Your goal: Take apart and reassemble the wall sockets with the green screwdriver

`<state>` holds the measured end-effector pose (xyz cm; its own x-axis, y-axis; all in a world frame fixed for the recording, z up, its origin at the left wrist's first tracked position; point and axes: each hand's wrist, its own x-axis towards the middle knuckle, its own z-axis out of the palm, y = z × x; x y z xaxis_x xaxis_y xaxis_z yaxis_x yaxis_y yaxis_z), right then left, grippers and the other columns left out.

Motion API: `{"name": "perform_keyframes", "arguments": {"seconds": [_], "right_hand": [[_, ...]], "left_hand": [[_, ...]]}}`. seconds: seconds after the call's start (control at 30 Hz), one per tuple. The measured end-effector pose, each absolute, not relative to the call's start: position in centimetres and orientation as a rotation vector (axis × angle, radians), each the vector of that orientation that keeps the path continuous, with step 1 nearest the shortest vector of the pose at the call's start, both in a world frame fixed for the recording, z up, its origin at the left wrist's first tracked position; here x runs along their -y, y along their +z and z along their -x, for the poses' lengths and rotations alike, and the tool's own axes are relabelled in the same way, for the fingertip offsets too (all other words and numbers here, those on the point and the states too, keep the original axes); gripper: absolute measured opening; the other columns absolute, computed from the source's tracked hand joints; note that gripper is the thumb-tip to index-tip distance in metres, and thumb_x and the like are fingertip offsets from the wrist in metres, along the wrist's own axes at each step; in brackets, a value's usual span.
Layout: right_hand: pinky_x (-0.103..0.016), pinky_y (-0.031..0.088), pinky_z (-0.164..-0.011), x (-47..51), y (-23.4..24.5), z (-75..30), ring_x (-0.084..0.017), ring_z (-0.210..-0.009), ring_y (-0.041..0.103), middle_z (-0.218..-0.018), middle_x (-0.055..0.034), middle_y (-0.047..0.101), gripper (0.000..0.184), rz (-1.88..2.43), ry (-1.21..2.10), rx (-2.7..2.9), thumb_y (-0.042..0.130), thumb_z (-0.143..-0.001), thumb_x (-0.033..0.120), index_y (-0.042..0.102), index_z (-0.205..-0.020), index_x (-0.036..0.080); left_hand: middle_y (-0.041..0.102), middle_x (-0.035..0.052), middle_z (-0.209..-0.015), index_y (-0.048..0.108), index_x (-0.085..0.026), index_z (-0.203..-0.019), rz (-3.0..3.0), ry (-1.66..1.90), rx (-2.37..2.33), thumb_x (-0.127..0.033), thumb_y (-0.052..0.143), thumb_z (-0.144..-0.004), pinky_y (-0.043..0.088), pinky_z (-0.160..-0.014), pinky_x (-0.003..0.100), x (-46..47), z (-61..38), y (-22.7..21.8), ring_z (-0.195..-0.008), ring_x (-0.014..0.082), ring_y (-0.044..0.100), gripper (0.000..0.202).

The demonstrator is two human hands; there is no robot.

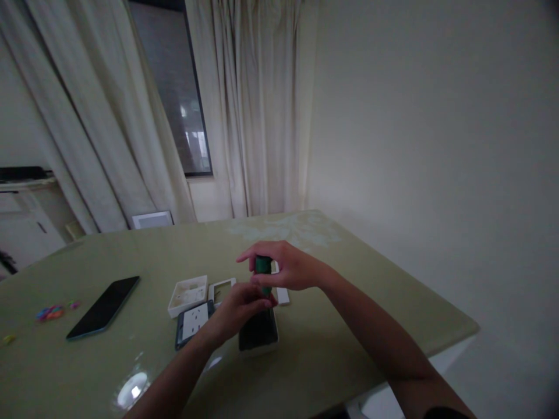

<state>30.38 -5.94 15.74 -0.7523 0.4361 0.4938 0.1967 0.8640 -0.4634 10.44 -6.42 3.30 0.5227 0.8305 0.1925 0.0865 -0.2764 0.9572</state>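
Note:
A green-handled screwdriver (pixel 263 265) stands upright in my right hand (pixel 292 266), whose fingers and thumb curl round the handle. The right index finger sticks out to the left over its top. Just below, my left hand (pixel 239 307) lies over the far part of a white box with a dark top (pixel 258 333). Its thumb and fingers close together near the screwdriver's lower end, hiding the tip and whatever they pinch. Left of the box is a socket panel (pixel 194 321) with a dark frame, partly behind my left wrist. A white frame (pixel 222 286) lies behind my left hand.
An open white mounting box (pixel 188 295) is behind the socket panel. A white strip (pixel 283 295) lies beyond my right hand. Farther left are a dark tablet (pixel 103 307) and small coloured pieces (pixel 51 313). The table's right edge (pixel 406 273) runs near the wall.

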Motion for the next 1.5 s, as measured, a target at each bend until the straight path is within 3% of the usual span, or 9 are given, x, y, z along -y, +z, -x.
{"name": "perform_keyframes", "arguments": {"seconds": [0.17, 0.33, 0.43, 0.53, 0.67, 0.87, 1.03, 1.17, 1.5], "right_hand": [[-0.033, 0.052, -0.095, 5.9, 15.7, -30.4, -0.018, -0.098, 0.070, -0.105, -0.0044, 0.075, 0.038, 0.459, 0.509, 2.388, 0.076, -0.094, 0.022, 0.070, -0.131, 0.017], [-0.033, 0.052, -0.095, 5.9, 15.7, -30.6, -0.018, -0.098, 0.070, -0.105, -0.0046, 0.076, 0.037, 0.476, 0.526, 2.390, 0.075, -0.094, 0.020, 0.070, -0.131, 0.017], [-0.031, 0.053, -0.093, 5.9, 15.7, -30.6, -0.017, -0.095, 0.071, -0.103, -0.0033, 0.075, 0.039, 0.459, 0.539, 2.387, 0.076, -0.093, 0.020, 0.070, -0.131, 0.018], [-0.031, 0.053, -0.091, 5.9, 15.7, -30.7, -0.016, -0.092, 0.070, -0.101, -0.0024, 0.075, 0.040, 0.473, 0.546, 2.378, 0.078, -0.093, 0.023, 0.070, -0.131, 0.019], [-0.032, 0.053, -0.092, 6.0, 15.8, -30.8, -0.017, -0.095, 0.071, -0.103, -0.0037, 0.076, 0.038, 0.498, 0.523, 2.364, 0.077, -0.094, 0.024, 0.070, -0.131, 0.019], [-0.028, 0.054, -0.084, 6.0, 15.7, -30.8, -0.016, -0.093, 0.070, -0.102, -0.0036, 0.075, 0.040, 0.492, 0.530, 2.381, 0.076, -0.092, 0.020, 0.070, -0.131, 0.018], [-0.029, 0.053, -0.084, 5.9, 15.5, -30.9, -0.016, -0.092, 0.070, -0.101, -0.0039, 0.075, 0.038, 0.504, 0.516, 2.372, 0.075, -0.094, 0.022, 0.070, -0.131, 0.017], [-0.031, 0.053, -0.090, 5.8, 15.5, -31.0, -0.017, -0.092, 0.070, -0.100, -0.0031, 0.075, 0.038, 0.488, 0.513, 2.367, 0.074, -0.094, 0.020, 0.069, -0.131, 0.017], [-0.033, 0.051, -0.087, 6.2, 15.9, -31.2, -0.017, -0.087, 0.066, -0.101, -0.0018, 0.073, 0.052, 0.608, 0.525, 2.357, 0.074, -0.098, 0.028, 0.057, -0.147, 0.021]], "left_hand": [[0.082, 0.0040, -0.085, 0.078, -0.017, -0.097, -1.692, 1.019, -0.890, -0.032, 0.094, -0.068, 0.056, -0.070, 0.031, 6.4, -11.0, 3.0, -0.079, 0.0245, 0.075, 0.035], [0.084, 0.0080, -0.101, 0.083, -0.019, -0.101, -1.797, 0.884, -0.751, -0.036, 0.076, -0.089, 0.058, -0.085, 0.036, 6.9, -10.5, 3.6, -0.096, 0.0271, 0.076, 0.022], [0.080, 0.0049, -0.078, 0.080, -0.018, -0.079, -1.819, 0.928, -0.928, -0.035, 0.081, -0.082, 0.056, -0.073, 0.033, 6.8, -11.0, 3.5, -0.078, 0.0245, 0.074, 0.018], [0.079, 0.0036, -0.079, 0.077, -0.018, -0.085, -1.768, 1.029, -0.972, -0.031, 0.090, -0.070, 0.056, -0.068, 0.031, 6.8, -11.4, 3.3, -0.075, 0.0241, 0.073, 0.024], [0.084, 0.0088, -0.104, 0.081, -0.018, -0.107, -1.777, 0.922, -0.745, -0.033, 0.079, -0.084, 0.060, -0.086, 0.037, 7.0, -11.0, 3.5, -0.097, 0.0270, 0.077, 0.028], [0.080, 0.0050, -0.074, 0.078, -0.017, -0.075, -1.744, 0.941, -0.963, -0.034, 0.086, -0.074, 0.057, -0.069, 0.033, 6.6, -11.2, 3.2, -0.072, 0.0247, 0.074, 0.019], [0.084, 0.0072, -0.094, 0.079, -0.018, -0.096, -1.790, 0.936, -0.843, -0.034, 0.082, -0.079, 0.059, -0.077, 0.033, 7.0, -11.1, 3.8, -0.087, 0.0263, 0.078, 0.023], [0.082, 0.0046, -0.080, 0.076, -0.019, -0.077, -1.883, 0.972, -0.895, -0.035, 0.076, -0.085, 0.057, -0.071, 0.031, 7.3, -10.8, 4.4, -0.079, 0.0242, 0.076, 0.017], [0.076, 0.0008, -0.078, 0.073, -0.020, -0.088, -1.883, 1.082, -0.966, -0.037, 0.078, -0.082, 0.055, -0.070, 0.030, 7.0, -11.0, 4.0, -0.074, 0.0214, 0.071, 0.018]]}}
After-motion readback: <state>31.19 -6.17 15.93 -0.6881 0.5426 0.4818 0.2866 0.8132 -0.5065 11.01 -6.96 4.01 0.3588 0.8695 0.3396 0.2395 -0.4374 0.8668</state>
